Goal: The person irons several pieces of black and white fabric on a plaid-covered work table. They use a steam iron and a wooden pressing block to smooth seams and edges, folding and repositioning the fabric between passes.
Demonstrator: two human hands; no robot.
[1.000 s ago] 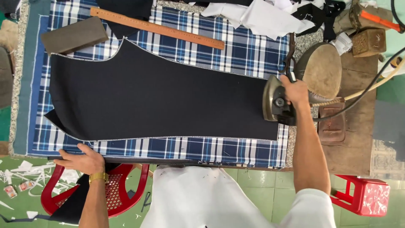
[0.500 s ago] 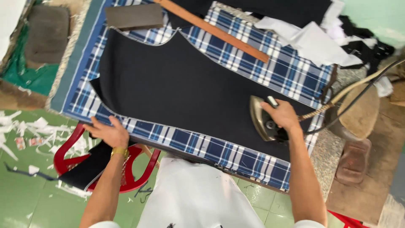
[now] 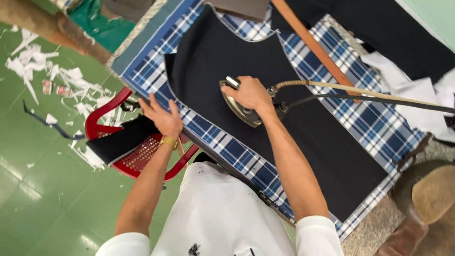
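A dark navy cut fabric piece (image 3: 294, 118) lies flat on a blue plaid cloth (image 3: 374, 123) that covers the table. My right hand (image 3: 251, 94) grips the handle of a metal iron (image 3: 237, 108), which rests on the left half of the dark fabric. A cord and a hose (image 3: 360, 92) run from the iron off to the right. My left hand (image 3: 163, 116) lies flat on the near plaid edge, fingers apart, just left of the fabric's corner. It wears a gold watch (image 3: 168, 141).
A wooden ruler (image 3: 317, 47) and a brown block (image 3: 241, 7) lie at the far side. A red plastic chair (image 3: 137, 147) with dark cloth on it stands below the table's edge. White scraps (image 3: 57, 80) litter the green floor. White and black cloth (image 3: 412, 90) piles up at right.
The iron has slid leftward across the dark fabric, from its right end to its left half. My view has turned left and tilted. My left hand stays at the near edge.
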